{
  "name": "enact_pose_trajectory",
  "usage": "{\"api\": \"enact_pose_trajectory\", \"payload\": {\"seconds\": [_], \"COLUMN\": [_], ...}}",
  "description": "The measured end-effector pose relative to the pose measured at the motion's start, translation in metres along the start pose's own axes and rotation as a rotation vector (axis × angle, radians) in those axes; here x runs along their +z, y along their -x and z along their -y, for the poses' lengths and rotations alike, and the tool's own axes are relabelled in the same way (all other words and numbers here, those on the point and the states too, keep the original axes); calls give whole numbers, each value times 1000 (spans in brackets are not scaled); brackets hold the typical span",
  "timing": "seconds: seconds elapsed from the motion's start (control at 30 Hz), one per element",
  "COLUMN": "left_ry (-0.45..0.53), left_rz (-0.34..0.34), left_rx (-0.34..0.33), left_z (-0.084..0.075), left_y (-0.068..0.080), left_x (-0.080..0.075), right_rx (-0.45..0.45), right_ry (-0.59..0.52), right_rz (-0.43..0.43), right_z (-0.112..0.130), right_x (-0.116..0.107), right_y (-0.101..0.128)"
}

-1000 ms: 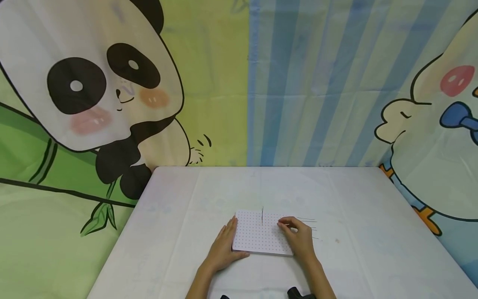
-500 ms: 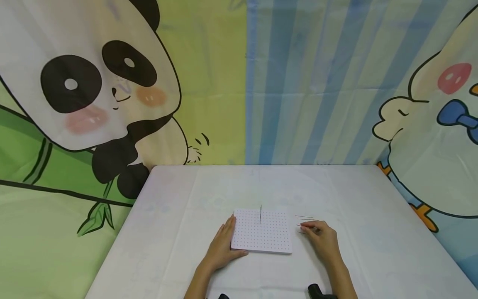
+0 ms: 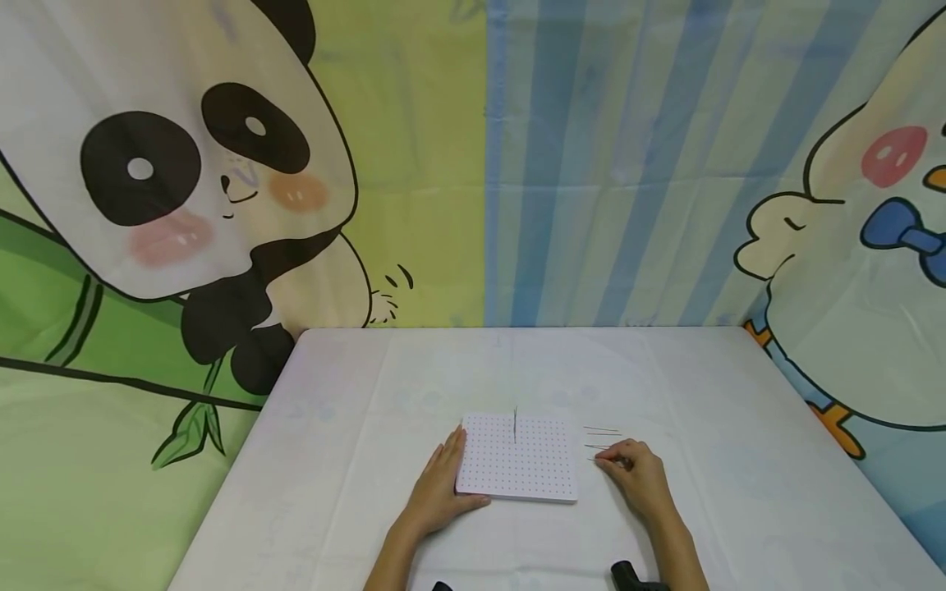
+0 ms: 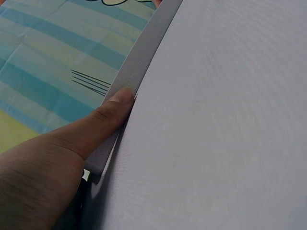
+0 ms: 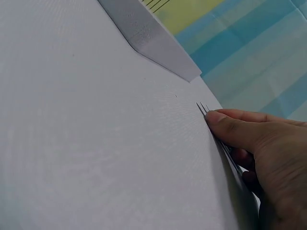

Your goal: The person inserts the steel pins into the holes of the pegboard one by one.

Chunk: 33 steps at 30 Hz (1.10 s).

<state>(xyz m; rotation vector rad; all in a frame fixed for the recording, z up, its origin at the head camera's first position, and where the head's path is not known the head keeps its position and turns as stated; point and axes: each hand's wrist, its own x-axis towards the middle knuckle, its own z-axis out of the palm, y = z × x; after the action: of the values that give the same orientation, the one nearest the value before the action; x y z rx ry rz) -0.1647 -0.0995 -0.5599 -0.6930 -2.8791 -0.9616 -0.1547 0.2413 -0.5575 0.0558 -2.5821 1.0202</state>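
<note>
A white pegboard (image 3: pixel 517 472) with a grid of small holes lies on the table. Thin dark rods (image 4: pixel 88 82) stand up from it, overlapping into nearly one line in the head view. My left hand (image 3: pixel 434 488) steadies the board's left corner, fingers straight along the side and thumb (image 4: pixel 112 108) against the front edge. To the right of the board, several similar rods (image 3: pixel 603 433) lie side by side on the table. My right hand (image 3: pixel 640 476) is down at the nearest of them, thumb and forefinger pinching a thin rod (image 5: pixel 203 111) near its end; the curled fingers hide most of it.
The white table (image 3: pixel 384 377) reaches back to a hanging cloth (image 3: pixel 414 164) printed with a panda, stripes and another cartoon animal. A black wrist mount (image 3: pixel 631 577) shows below my right forearm.
My right hand has gone from above the board's right part to the lying rods, then slightly nearer me along the row. The left hand stays on the board.
</note>
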Motion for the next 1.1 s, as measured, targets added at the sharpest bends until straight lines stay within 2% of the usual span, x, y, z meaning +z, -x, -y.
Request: {"api": "enact_pose_trajectory", "payload": {"seconds": [0.3,0.57,0.73,0.97,1.1], "left_ry": [-5,11,15,14,8], "left_rz": [-24,-1,12,6,-19], "left_rx": [20,-4,-14,-4,16], "left_z": [0,-1,-1,-1,-1], "left_y": [0,0,1,2,1], "left_x": [0,0,0,0,0], "right_rx": [-41,-25,-52,-84,-56], "right_ry": [7,4,-6,-97,-166], "right_rz": [8,27,14,-56,-88], "right_z": [-1,-2,-2,12,28], "right_x": [1,0,1,6,11], "right_y": [0,1,3,0,-3]}}
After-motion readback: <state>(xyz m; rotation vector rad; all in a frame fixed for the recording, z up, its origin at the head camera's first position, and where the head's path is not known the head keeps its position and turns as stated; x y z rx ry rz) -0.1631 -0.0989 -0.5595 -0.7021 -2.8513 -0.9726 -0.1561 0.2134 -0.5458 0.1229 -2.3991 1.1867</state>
